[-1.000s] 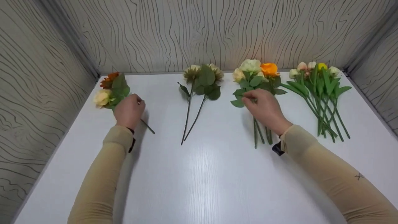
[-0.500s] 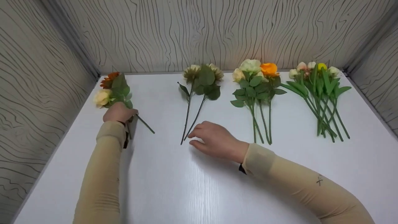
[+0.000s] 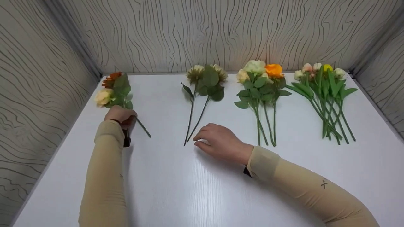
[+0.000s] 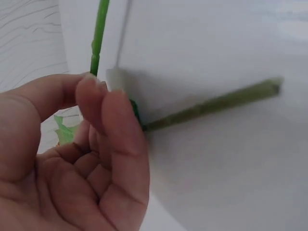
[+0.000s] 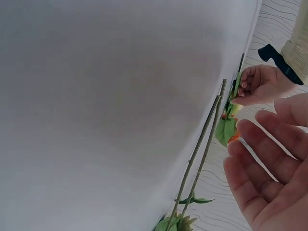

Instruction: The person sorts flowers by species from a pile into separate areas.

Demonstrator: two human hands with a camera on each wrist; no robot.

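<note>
In the head view my left hand (image 3: 120, 114) is at the far left, over the lower part of a cream rose (image 3: 103, 97) and a rust-orange flower (image 3: 111, 80). Its thumb and fingertips pinch a bright green flower stem (image 4: 99, 38), close up in the left wrist view. A second, olive stem (image 4: 211, 107) sticks out beyond the fingers. My right hand (image 3: 221, 142) hovers with loosely bent fingers beside the stem ends of two pale green flowers (image 3: 195, 74) in the middle, holding nothing. Its fingers are apart in the right wrist view.
On the white table (image 3: 176, 189), roses with an orange bloom (image 3: 274, 70) lie right of the middle. A bunch of tulips (image 3: 328, 91) with crossed stems lies farther right. Wood-patterned panels (image 3: 202, 34) enclose the back and sides.
My right hand has come left and down from the rose bunch to the middle stems. My left hand has drawn slightly down and left, and the stem beside it has shifted left.
</note>
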